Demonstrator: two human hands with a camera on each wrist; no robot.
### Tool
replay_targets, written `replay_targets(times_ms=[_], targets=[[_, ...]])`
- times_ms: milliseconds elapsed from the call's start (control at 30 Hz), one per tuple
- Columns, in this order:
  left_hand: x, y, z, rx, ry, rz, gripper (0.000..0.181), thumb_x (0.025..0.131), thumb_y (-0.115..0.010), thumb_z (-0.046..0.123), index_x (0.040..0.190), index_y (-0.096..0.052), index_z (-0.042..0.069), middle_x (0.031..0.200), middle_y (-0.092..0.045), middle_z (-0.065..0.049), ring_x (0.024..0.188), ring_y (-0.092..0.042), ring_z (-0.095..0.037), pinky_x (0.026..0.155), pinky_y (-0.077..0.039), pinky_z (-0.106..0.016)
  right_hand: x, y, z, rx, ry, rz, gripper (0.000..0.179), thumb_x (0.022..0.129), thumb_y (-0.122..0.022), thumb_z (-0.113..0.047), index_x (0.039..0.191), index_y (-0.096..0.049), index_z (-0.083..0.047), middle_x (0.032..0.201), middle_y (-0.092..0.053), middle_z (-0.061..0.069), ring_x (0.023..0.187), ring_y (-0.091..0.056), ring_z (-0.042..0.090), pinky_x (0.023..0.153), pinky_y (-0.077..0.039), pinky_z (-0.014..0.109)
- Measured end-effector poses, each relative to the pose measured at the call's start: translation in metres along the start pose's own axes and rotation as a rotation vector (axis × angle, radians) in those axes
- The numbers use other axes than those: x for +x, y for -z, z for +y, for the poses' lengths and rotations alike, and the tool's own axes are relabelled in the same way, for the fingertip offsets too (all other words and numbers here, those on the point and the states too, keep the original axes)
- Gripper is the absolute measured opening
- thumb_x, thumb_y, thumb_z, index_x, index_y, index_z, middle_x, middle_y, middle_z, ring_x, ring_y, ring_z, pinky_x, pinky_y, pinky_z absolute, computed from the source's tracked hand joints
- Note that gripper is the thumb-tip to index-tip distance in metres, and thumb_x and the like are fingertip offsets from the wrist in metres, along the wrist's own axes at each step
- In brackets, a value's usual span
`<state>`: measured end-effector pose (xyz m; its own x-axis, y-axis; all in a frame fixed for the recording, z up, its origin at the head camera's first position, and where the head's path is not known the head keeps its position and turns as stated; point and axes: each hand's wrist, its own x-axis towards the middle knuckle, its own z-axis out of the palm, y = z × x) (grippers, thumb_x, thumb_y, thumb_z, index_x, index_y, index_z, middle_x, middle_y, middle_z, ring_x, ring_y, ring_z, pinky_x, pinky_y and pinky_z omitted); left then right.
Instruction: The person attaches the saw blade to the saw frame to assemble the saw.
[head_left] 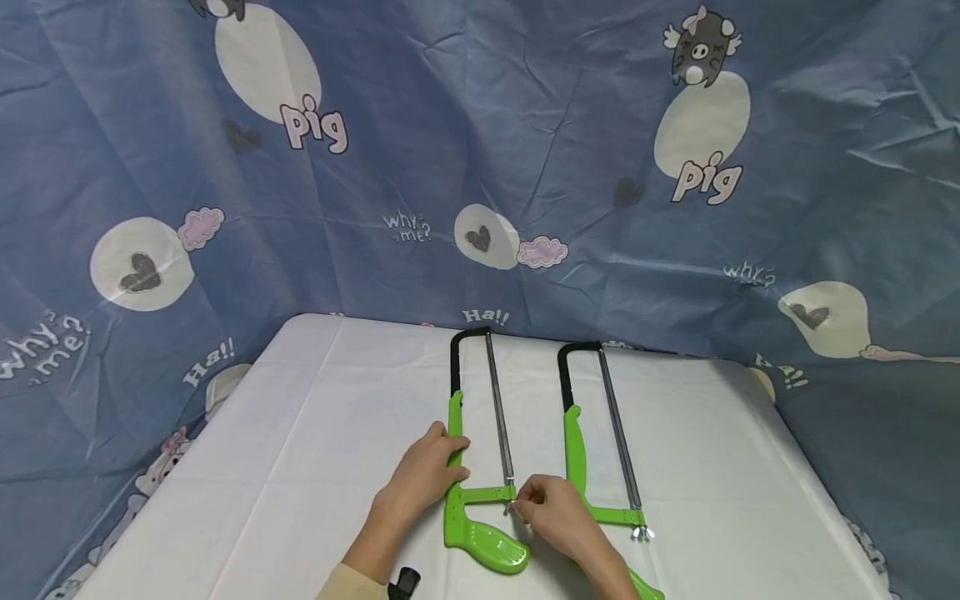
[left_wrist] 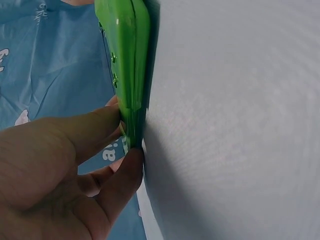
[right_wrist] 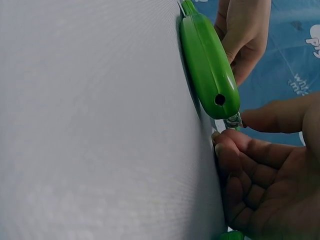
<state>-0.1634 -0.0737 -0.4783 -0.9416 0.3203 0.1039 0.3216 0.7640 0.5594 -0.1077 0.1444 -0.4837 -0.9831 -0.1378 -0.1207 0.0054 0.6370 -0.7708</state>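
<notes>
Two hacksaws with green handles and black front bows lie side by side on the white table. My left hand grips the green spine of the left hacksaw; thumb and fingers pinch its edges in the left wrist view. At the lower end of that saw's blade, my right hand has thumb and index finger at the small metal wing nut. The thumb tip meets the nut in the right wrist view, while the other fingers curl below. Beneath my right forearm, the right hacksaw is partly hidden.
Another wing nut sits at the lower end of the right hacksaw's blade. A short black object shows beside my left sleeve. Behind the white table hangs a blue printed cloth.
</notes>
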Motion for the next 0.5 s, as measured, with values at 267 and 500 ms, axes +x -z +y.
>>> replay_targets(times_ms=[267, 500], targets=[[0.0006, -0.0004, -0.0009, -0.003, 0.002, -0.006, 0.043, 0.082, -0.079, 0.016, 0.123, -0.069, 0.007, 0.097, -0.052, -0.006, 0.073, -0.047, -0.012, 0.06, -0.041, -0.021, 0.0012, -0.0002, 0.0007, 0.009, 0.005, 0.016, 0.004, 0.08, -0.067, -0.01, 0.083, -0.066, -0.009, 0.071, -0.059, -0.001, 0.062, -0.052, 0.012, 0.052, -0.041, 0.023], [0.0026, -0.0016, -0.0028, 0.004, 0.008, -0.006, 0.043, 0.082, -0.079, 0.017, 0.124, -0.069, 0.007, 0.097, -0.052, -0.005, 0.073, -0.047, -0.011, 0.061, -0.042, -0.021, 0.0015, -0.0023, 0.0007, -0.017, 0.014, 0.042, 0.005, 0.079, -0.07, -0.007, 0.08, -0.065, -0.007, 0.068, -0.058, -0.002, 0.062, -0.05, 0.012, 0.052, -0.04, 0.022]])
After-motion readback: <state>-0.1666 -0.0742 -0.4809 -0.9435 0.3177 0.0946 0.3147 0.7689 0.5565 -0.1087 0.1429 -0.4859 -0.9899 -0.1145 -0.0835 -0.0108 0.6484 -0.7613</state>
